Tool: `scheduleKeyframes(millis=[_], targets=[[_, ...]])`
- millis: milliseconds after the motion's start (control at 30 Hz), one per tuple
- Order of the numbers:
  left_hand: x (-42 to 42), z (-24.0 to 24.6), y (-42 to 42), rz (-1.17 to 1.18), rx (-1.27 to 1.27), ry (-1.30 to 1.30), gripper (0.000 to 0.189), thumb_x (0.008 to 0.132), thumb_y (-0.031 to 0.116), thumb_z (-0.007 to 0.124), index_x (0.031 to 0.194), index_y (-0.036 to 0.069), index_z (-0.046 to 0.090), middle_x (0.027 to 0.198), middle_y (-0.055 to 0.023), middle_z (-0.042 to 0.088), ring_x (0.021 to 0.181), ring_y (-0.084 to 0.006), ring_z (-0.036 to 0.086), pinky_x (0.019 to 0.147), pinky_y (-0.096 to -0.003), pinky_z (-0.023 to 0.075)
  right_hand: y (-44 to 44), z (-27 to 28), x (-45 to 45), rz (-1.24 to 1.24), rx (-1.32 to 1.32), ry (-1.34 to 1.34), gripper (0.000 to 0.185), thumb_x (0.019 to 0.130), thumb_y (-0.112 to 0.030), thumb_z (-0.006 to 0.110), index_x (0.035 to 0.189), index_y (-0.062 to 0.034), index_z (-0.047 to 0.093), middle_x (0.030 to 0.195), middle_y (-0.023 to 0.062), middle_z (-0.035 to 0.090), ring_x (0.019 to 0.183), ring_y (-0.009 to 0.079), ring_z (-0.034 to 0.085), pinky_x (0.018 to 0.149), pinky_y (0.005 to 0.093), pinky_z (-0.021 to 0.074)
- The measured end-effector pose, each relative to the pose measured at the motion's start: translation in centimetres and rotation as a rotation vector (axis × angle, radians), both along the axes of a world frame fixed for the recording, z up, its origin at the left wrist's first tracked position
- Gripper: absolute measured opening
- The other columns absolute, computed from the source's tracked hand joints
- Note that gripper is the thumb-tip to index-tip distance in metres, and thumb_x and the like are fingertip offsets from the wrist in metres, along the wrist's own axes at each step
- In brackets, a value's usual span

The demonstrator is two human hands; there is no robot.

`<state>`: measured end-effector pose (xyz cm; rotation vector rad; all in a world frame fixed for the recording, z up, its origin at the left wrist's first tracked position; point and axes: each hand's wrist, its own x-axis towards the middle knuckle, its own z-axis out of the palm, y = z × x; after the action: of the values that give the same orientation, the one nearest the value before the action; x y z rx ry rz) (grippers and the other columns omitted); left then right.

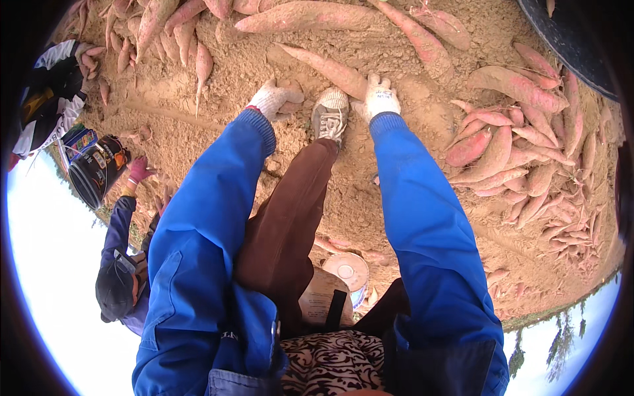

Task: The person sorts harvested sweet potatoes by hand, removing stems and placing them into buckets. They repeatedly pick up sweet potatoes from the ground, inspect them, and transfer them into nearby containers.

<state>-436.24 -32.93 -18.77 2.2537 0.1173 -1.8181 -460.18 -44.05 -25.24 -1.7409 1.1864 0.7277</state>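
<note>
My right hand [381, 99], in a white knitted glove, grips the thick end of a long, soil-covered sweet potato [329, 69] that points up and to the left. My left hand [274, 99], gloved the same way, is low over the soil with its fingers curled; whether anything is under them I cannot tell. Between my hands rests the toe of a grey lace-up shoe [331, 116]. Larger sweet potatoes lie just beyond, among them a long one [317, 17] across the top and a tapered one [421, 44] at the upper right of my right hand.
A heap of sweet potatoes [495, 148] spreads along the right, below a black tub [574, 44]. More roots [183, 34] lie at the upper left. Two co-workers crouch at the left, one [116, 287] in a dark cap, near a black bucket [99, 171]. A lidded bucket [346, 272] stands behind my leg.
</note>
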Motion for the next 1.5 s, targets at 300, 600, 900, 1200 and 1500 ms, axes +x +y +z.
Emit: scheduleKeyframes(millis=[300,600,900,1200,1500], targets=[[7.4,11.3,6.7,0.525,-0.234,0.076,0.051,0.088,0.0,0.067,0.135,-0.01,0.049,0.101,-0.0133,0.065,0.07,-0.0201,0.062,0.062,-0.0301,0.0552,0.0,4.7,-3.9,-0.121,0.155,0.033,0.059,0.072,-0.028,0.079,0.124,-0.0061,0.063,0.108,0.024,0.07,0.104,0.0388,0.068,0.094,0.0431,0.0538],[13.1,3.6,-0.1,-0.442,0.018,-0.423,0.087,0.07,0.034,0.09,0.136,-0.003,0.047,0.119,-0.0157,0.068,0.1,-0.0243,0.069,0.081,-0.0375,0.0569,1.7,0.5,-0.3,-0.054,-0.074,-0.043,0.088,0.072,-0.031,0.084,0.146,-0.0145,0.038,0.137,0.0253,0.049,0.126,0.0456,0.052,0.105,0.0514,0.0475],[14.3,0.4,-5.4,-1.212,-0.165,-0.241,0.093,0.066,0.044,0.087,0.144,0.007,0.051,0.123,-0.0179,0.07,0.114,-0.0335,0.067,0.094,-0.0427,0.0538,-2.0,1.0,0.0,0.164,0.297,0.032,0.088,0.062,-0.051,0.088,0.128,-0.0016,0.057,0.119,0.0246,0.066,0.108,0.0365,0.068,0.089,0.0453,0.0563],[6.5,9.2,-6.9,-0.339,-0.074,0.035,0.081,0.075,0.045,0.08,0.137,0.0,0.057,0.119,-0.0154,0.069,0.092,-0.0231,0.07,0.068,-0.0345,0.0557,0.6,26.9,-9.5,-0.92,0.809,-0.124,0.062,0.078,-0.037,0.085,0.116,0.0079,0.067,0.098,0.0105,0.071,0.088,0.0172,0.065,0.075,0.0329,0.0524],[-4.9,25.1,-16.5,0.377,-0.428,0.467,0.069,0.093,0.04,0.069,0.141,-0.004,0.047,0.123,-0.0142,0.065,0.095,-0.025,0.069,0.069,-0.0392,0.0606,-8.7,41.8,-14.3,-1.422,0.261,-0.306,0.05,0.082,-0.02,0.084,0.119,0.0062,0.064,0.096,0.0086,0.07,0.079,0.0147,0.064,0.066,0.0294,0.053]])
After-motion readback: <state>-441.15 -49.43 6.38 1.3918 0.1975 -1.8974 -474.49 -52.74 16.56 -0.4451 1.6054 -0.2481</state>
